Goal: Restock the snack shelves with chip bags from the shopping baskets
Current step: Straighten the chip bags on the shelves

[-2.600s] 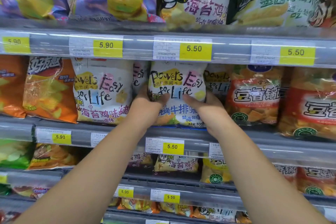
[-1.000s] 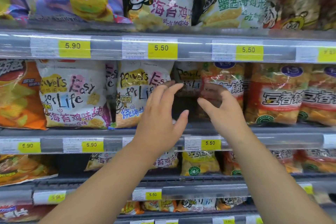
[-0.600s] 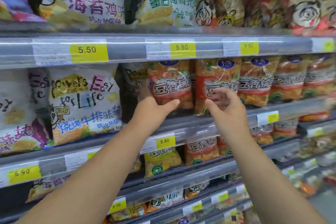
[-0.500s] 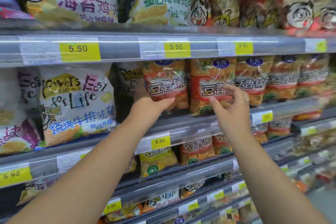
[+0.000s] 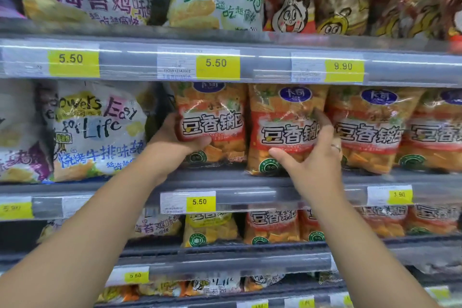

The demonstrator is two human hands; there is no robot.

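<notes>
Orange, standing together on the middle shelf (image 5: 250, 194). Gripping the left chip bag (image 5: 215, 127) with the left hand (image 5: 172, 141), thumb curling over its front. Clasping the next chip bag (image 5: 282, 120) with the right hand (image 5: 317, 157), thumb spreading apart, fingers (image 5: 325, 125) curling round its edge.

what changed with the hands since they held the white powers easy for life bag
Both hands let go of the white bag and moved right along the same shelf. The left hand now grips the left edge of the first orange bag, and the right hand grips the second orange bag beside it. The white bag stayed upright in its place.
</notes>
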